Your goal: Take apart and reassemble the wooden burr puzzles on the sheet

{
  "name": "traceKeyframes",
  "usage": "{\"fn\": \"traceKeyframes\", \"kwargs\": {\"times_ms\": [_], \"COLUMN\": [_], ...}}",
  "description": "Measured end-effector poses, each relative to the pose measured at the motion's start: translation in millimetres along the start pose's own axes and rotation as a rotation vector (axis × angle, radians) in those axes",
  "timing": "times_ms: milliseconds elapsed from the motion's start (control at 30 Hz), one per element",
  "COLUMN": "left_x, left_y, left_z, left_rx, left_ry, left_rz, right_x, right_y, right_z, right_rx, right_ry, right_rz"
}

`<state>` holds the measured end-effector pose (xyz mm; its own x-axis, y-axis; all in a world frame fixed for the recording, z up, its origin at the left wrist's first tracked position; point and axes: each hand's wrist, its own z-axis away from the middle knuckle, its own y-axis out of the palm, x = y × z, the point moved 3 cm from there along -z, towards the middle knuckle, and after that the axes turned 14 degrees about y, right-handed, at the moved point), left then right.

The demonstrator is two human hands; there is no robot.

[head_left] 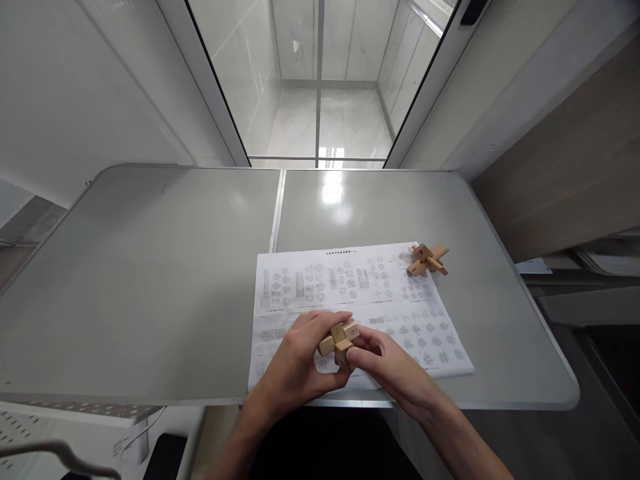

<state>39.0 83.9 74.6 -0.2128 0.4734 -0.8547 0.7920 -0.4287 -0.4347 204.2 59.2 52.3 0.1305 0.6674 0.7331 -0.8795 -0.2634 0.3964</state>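
Note:
Between my two hands is a light wooden interlocking puzzle [342, 341], made of several short blocks that cross each other, with small marks on some ends. My left hand [299, 353] curves around its left side, thumb below and fingers above. From the right, my right hand [385, 360] pinches it with thumb and fingertips. Both hands are closed on the puzzle, just above a printed instruction sheet [305, 317] of small diagrams. My fingers hide parts of the puzzle.
A second, darker wooden puzzle [426, 260] with crossing pieces rests on the sheet's upper right corner. The grey folding table [190, 287] has a metal seam [277, 213] across it. Behind stands a framed glass door [320, 100]; a wooden shelf unit [575, 153] borders the right.

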Motion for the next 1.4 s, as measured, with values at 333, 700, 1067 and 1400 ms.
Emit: {"fn": "traceKeyframes", "kwargs": {"times_ms": [333, 700, 1067, 1400], "left_x": [1, 4, 1, 26], "left_y": [-6.1, -0.6, -0.6, -4.3], "left_z": [4, 10, 6, 5], "left_rx": [-0.024, 0.060, 0.016, -0.058], "left_ry": [-0.143, -0.014, 0.109, -0.064], "left_rz": [0.126, 0.349, 0.170, 0.010], "right_x": [19, 22, 4, 4], "right_y": [-6, -10, -8, -38], "right_z": [9, 11, 7, 7], "right_rx": [-0.163, -0.204, -0.050, -0.321], "right_ry": [-0.149, -0.497, -0.085, -0.027], "right_rz": [0.401, 0.786, 0.461, -0.027]}}
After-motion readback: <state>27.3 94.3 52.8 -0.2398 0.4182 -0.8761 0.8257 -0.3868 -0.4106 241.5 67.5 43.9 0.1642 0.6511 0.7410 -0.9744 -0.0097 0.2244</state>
